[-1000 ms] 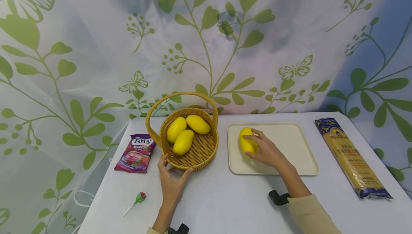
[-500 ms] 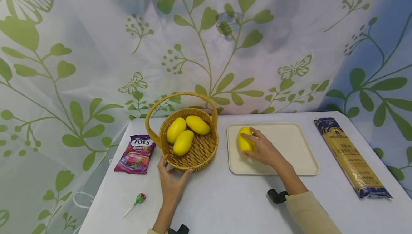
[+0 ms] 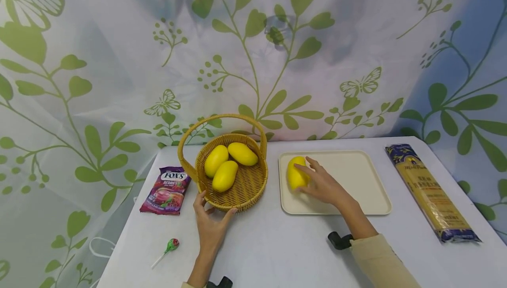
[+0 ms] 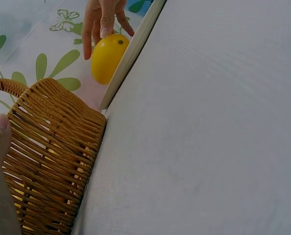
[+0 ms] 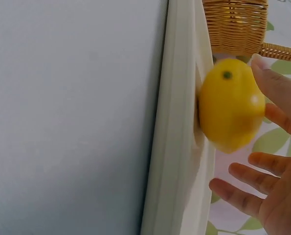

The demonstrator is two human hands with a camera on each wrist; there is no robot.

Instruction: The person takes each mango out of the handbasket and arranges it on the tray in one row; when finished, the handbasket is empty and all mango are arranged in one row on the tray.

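Note:
In the head view, a wicker basket (image 3: 253,186) with a tall handle holds yellow mangoes (image 3: 224,176). My left hand (image 3: 212,228) holds its near left side, thumb and fingers spread round the wall. The left wrist view shows that thumb against the basket's weave (image 4: 52,156). Another mango (image 3: 296,173) lies on the left part of a cream tray (image 3: 344,204). Beside this mango is my right hand (image 3: 322,185). From the right wrist, the thumb tip is by the upper side of the mango (image 5: 231,107), while the other fingers (image 5: 257,178) stand spread, not wrapped round it.
A purple candy bag (image 3: 166,191) lies left of the basket, with a lollipop (image 3: 171,245) nearer the front. Right of the tray lies a long pack of noodles or pasta (image 3: 431,193). A leaf-patterned curtain (image 3: 253,59) hangs behind the white table (image 3: 273,252).
The mango on the tray has shifted left, toward the tray's left rim. My right hand has moved slightly left, and its fingers are now looser about the mango. The left hand stays at the basket.

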